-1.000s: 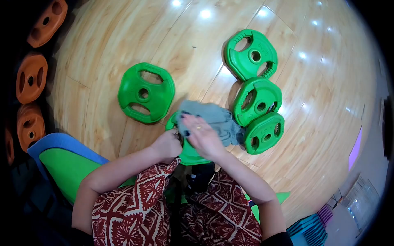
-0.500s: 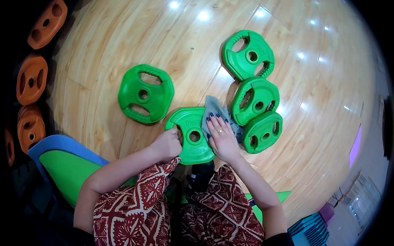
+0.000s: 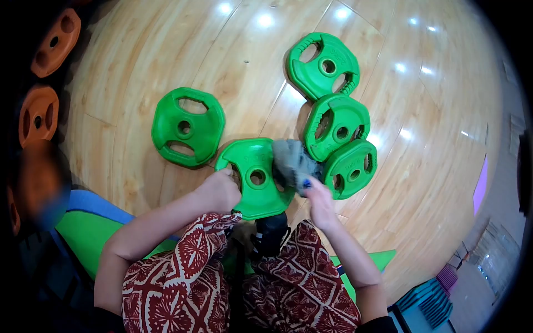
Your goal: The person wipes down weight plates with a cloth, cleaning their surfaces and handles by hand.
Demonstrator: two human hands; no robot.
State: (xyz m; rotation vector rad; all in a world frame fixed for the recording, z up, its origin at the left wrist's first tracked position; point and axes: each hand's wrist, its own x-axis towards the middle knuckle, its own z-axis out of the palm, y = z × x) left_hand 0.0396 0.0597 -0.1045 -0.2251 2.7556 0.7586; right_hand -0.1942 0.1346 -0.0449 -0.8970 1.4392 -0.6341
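Observation:
A green weight plate [image 3: 258,198] stands tilted in front of my knees, above a dark shoe [image 3: 271,232]. Through its left handle slot, my left hand [image 3: 223,190] has its fingers closed around the grip. My right hand [image 3: 319,202], blurred by motion, is closed on a bunched grey cloth [image 3: 290,157] at the plate's right edge. Part of the cloth lies over the right handle slot and hides it. Close by on the right are two more green plates, a middle one [image 3: 353,117] and a lower one [image 3: 351,182], which touch.
Another green plate [image 3: 327,45] lies at the far end of that row, and one [image 3: 166,129] lies alone on the wood floor [image 3: 244,94] to the left. Orange plates [image 3: 39,104] line the left edge. A green-and-blue step [image 3: 94,236] is beside my left arm.
My right hand has gone from lying flat on the cloth to gripping it, moving slightly right and down. The cloth is bunched up now. My left hand keeps its hold.

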